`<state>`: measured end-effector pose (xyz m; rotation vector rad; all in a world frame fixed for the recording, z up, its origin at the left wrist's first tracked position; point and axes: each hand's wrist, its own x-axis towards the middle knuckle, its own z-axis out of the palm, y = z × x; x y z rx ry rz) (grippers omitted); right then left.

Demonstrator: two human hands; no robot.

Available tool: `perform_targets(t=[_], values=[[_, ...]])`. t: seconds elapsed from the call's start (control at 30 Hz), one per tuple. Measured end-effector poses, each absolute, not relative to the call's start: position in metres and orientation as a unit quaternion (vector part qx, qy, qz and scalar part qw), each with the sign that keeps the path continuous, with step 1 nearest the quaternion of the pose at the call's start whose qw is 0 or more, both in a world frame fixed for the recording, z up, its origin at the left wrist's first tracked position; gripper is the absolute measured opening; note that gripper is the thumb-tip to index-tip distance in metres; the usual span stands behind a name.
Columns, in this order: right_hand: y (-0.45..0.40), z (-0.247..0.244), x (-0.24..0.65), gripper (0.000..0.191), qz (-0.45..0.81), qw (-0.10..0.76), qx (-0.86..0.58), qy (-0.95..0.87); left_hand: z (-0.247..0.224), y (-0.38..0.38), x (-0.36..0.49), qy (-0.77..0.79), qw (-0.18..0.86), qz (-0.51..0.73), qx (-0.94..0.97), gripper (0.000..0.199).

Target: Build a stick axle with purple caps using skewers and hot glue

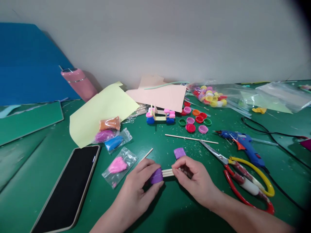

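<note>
My left hand (142,183) is closed around a block of purple clay (156,176), thumb below and fingers above. Several thin wooden sticks (168,172) stick out of the block's right side, side by side. The thumb and fingers of my right hand (194,181) pinch the right ends of these sticks. Just beyond the right fingertips is a second purple clay piece (179,153); whether it touches the hand I cannot tell. Another stick (146,154) shows past my left knuckles, its lower end hidden. Farther off stands a small stick-and-clay model (160,118) with blue and pink parts.
Right of my hands lie large scissors (218,153) and a blue glue gun (243,140) with its cord. A phone (70,184) and bagged pink clay (118,165) are at left. Colored bottle caps (203,129) and a loose stick (189,138) lie ahead, a pink tumbler (79,82) behind.
</note>
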<state>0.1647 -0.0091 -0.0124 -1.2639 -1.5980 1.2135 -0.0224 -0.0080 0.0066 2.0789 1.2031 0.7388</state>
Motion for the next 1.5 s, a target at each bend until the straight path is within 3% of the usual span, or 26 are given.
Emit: perform_targets(t=[1.5], values=[[-0.007,-0.011,0.164,0.011,0.49,0.349,-0.49,-0.631,-0.003,-0.008,-0.025,0.436,0.301,0.307,0.791,0.025]])
